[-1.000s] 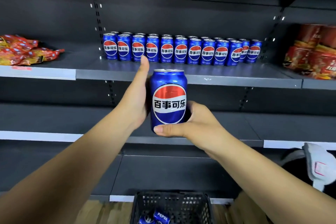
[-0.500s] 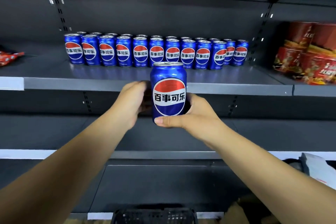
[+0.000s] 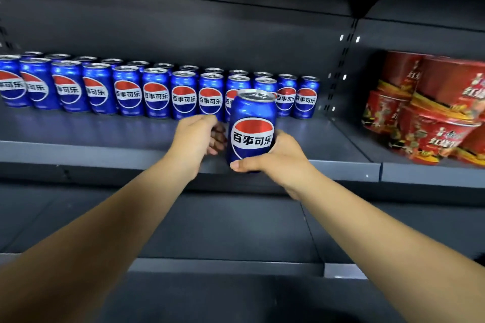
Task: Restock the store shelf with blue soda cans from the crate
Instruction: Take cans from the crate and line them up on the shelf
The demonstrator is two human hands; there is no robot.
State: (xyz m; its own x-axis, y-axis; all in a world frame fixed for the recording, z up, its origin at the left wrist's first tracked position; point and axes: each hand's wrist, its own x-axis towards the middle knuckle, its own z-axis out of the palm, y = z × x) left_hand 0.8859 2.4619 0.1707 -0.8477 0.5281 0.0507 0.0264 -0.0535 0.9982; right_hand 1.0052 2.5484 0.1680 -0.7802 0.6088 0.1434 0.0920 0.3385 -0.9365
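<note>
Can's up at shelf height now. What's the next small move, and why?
Probably push the held can forward and set it on the bare shelf in front of the can rows. The right hand grips it upright, label forward; the left hand is beside it.

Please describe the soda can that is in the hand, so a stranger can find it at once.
Find the dark grey metal shelf holding rows of blue soda cans. At its front edge, the right hand grips one blue soda can. Only this one stands apart from the rows.
</note>
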